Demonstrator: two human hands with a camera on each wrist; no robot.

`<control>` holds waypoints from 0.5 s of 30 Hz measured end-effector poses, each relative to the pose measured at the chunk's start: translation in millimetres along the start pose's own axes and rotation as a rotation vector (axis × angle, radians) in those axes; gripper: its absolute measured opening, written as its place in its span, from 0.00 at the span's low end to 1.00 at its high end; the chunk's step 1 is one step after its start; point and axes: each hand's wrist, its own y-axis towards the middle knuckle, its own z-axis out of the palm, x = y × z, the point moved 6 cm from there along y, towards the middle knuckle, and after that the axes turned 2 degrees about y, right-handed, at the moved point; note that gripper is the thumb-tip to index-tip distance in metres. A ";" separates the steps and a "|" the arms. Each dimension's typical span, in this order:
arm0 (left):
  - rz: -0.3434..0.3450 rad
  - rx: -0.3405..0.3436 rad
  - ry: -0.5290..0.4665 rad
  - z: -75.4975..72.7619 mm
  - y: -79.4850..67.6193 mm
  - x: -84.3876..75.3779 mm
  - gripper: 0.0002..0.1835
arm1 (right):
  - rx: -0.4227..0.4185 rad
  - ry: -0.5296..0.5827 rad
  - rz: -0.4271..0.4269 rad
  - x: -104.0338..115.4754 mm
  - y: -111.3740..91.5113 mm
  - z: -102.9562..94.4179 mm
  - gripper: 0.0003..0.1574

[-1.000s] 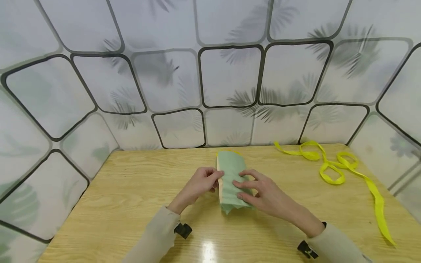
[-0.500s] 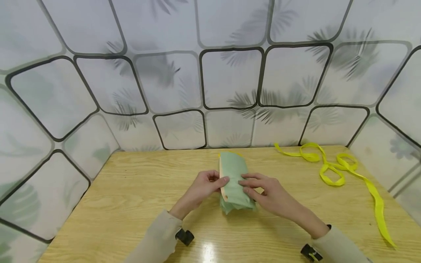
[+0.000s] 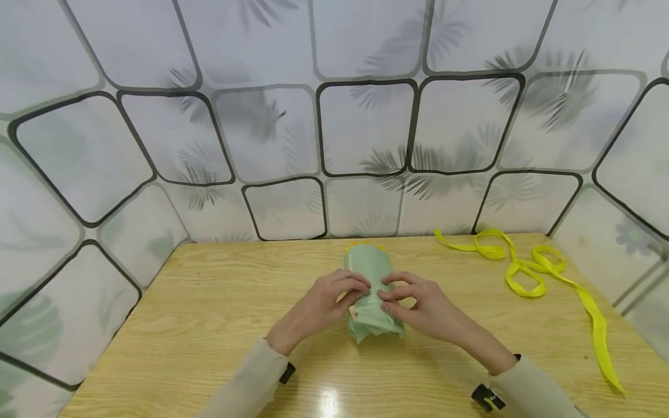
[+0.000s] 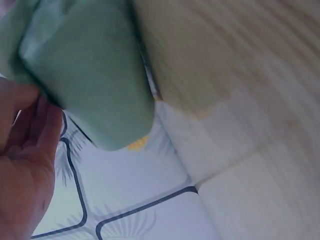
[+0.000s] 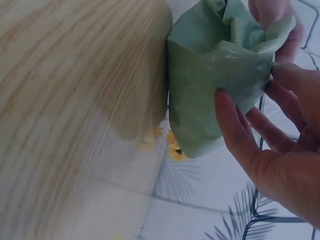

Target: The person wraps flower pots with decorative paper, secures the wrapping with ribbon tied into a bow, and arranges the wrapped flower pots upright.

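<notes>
A pale green paper bundle (image 3: 370, 264) lies near the table's middle, its near end crumpled and loosely folded. A strip of cream paper edge shows along its left side. My left hand (image 3: 328, 299) is at that side, fingers curled over the top and thumb close to them, pinching the paper. On the right, my right hand (image 3: 428, 305) rests its spread, gently bent fingertips on the paper. Beyond the far end, a yellow flower (image 5: 176, 151) peeks out in the right wrist view. Whatever else the paper covers is hidden.
A long yellow ribbon (image 3: 590, 302) lies in loops along the right side of the wooden table (image 3: 219, 331). Behind the table's back edge stands a patterned fabric wall (image 3: 282, 209), which also closes in both sides.
My left hand has come from the bundle's left edge over its top, bringing paper rightward and covering much of the cream edge. My right hand has stayed on the bundle's right part. The ribbon is unmoved.
</notes>
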 end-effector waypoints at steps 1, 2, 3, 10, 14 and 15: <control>0.048 0.026 0.000 0.6 -0.3 -1.6 0.07 | 0.006 0.005 0.007 -0.5 -0.7 -0.9 0.12; 0.071 0.048 -0.010 1.0 -0.3 -1.9 0.07 | 0.014 0.008 0.016 -1.2 -1.3 -1.9 0.12; 0.076 0.066 -0.017 0.9 -0.3 -1.2 0.07 | 0.022 0.011 0.025 -2.1 -1.8 -2.7 0.13; -0.005 0.170 -0.080 -1.7 3.0 5.7 0.18 | 0.085 0.035 0.073 -10.4 -3.6 -5.6 0.19; -0.005 0.209 -0.065 0.7 4.1 4.8 0.23 | 0.117 0.131 0.137 -18.8 -5.8 -4.3 0.24; -0.002 0.214 -0.058 1.2 4.4 3.9 0.24 | 0.118 0.154 0.149 -20.7 -6.2 -3.7 0.25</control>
